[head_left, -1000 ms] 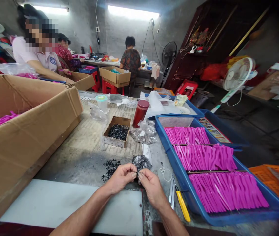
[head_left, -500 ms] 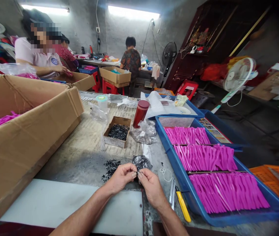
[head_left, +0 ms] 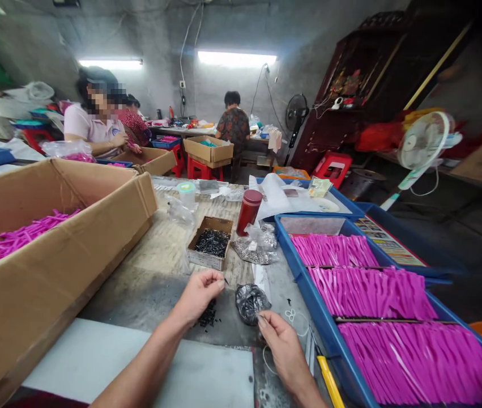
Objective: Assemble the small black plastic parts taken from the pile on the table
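My left hand [head_left: 198, 294] is closed in a pinch, and a small black part [head_left: 226, 281] sticks out from its fingertips. Under and beside it lies a loose pile of small black parts [head_left: 209, 316], partly covered by the hand. My right hand [head_left: 281, 343] has thumb and forefinger pressed together at the near edge of a black plastic bag [head_left: 250, 303]; what it pinches, if anything, is too small to name. Beyond my left hand stands a small cardboard box [head_left: 204, 259] holding many black pieces.
At left is a large cardboard box [head_left: 75, 243] with magenta strips. A blue tray [head_left: 294, 266] of magenta pieces stands right, a yellow-handled tool [head_left: 329, 382] beside it. Past the small box are a red canister [head_left: 249, 212] and a clear bag [head_left: 257, 243]. Several people sit further back.
My hands were together over the table and have now parted. The left moved up and left with a small black part; the right moved toward the lower right. The camera view has tilted up.
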Available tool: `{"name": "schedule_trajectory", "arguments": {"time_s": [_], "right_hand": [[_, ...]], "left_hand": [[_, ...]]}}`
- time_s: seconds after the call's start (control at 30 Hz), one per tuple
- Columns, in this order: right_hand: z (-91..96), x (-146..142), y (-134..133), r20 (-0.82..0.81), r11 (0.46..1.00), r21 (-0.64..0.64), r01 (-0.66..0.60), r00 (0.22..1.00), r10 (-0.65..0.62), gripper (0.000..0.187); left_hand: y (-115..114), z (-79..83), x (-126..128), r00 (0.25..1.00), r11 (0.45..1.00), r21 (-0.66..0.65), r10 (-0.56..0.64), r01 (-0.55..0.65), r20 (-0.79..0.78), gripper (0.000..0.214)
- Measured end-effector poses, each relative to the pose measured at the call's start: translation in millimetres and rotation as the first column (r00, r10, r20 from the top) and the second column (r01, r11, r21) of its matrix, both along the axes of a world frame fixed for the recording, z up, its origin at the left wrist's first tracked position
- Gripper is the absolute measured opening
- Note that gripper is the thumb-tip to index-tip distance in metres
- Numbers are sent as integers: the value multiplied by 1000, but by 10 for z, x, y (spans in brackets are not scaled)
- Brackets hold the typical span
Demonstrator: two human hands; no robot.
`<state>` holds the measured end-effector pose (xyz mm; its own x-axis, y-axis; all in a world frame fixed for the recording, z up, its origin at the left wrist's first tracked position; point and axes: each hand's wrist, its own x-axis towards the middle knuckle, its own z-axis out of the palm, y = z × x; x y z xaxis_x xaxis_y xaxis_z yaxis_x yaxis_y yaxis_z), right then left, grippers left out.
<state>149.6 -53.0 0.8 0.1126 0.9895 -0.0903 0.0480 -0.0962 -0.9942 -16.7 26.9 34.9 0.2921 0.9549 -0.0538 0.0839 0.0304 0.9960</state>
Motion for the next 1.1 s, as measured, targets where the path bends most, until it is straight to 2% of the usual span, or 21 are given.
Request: {"name": "schedule_trajectory", "arguments": {"time_s": [0.07, 0.13, 0.23, 0.33, 0.43, 0.5, 0.57, 0.63, 0.73, 0.8, 0.9, 1.1], "right_hand": [[-17, 35, -20, -4, 1000, -4, 21, 1000, -21, 26], [-17, 49, -39, -15, 999, -5, 35, 999, -36, 25], [2, 61, -73, -26, 999, -5, 52, 998, -52, 25], [11, 107, -114, -11, 997, -9, 75, 997, -75, 24], [-12, 174, -152, 7, 996, -5, 89, 996, -89, 22], [-34, 207, -170, 15, 996, -12, 90, 996, -90, 22], [-48, 220, -181, 24, 996, -20, 89, 996, -89, 22], [-45, 214, -184, 28, 996, -19, 89, 996, -88, 21], [-19, 189, -180, 22, 996, -8, 85, 996, -84, 20], [-8, 174, -177, 17, 997, -7, 83, 996, -83, 21], [-29, 165, -177, 13, 997, -19, 81, 997, -81, 21], [-114, 162, -183, 12, 998, -38, 54, 998, -54, 21]], "left_hand": [[224, 134, -62, 983, 989, 144, 69, -44, -168, 12], [479, 226, -101, 888, 938, 337, 218, -78, -404, 12], [799, 286, -113, 819, 907, 406, 312, -107, -482, 10], [895, 303, -83, 783, 884, 454, 361, -114, -506, 13], [741, 289, -56, 782, 878, 472, 345, -75, -519, 19], [557, 248, -66, 784, 888, 459, 276, 14, -557, 16], [364, 185, -104, 747, 892, 416, 152, 179, -648, 16], [197, 115, -161, 694, 894, 339, 45, 294, -719, 17], [14, 36, -261, 633, 888, 240, -72, 393, -770, 18], [-71, 8, -332, 598, 882, 211, -96, 422, -796, 18], [-161, -14, -438, 554, 887, 202, -70, 415, -830, 20], [-255, -50, -549, 524, 921, 136, -82, 364, -848, 19]]}}
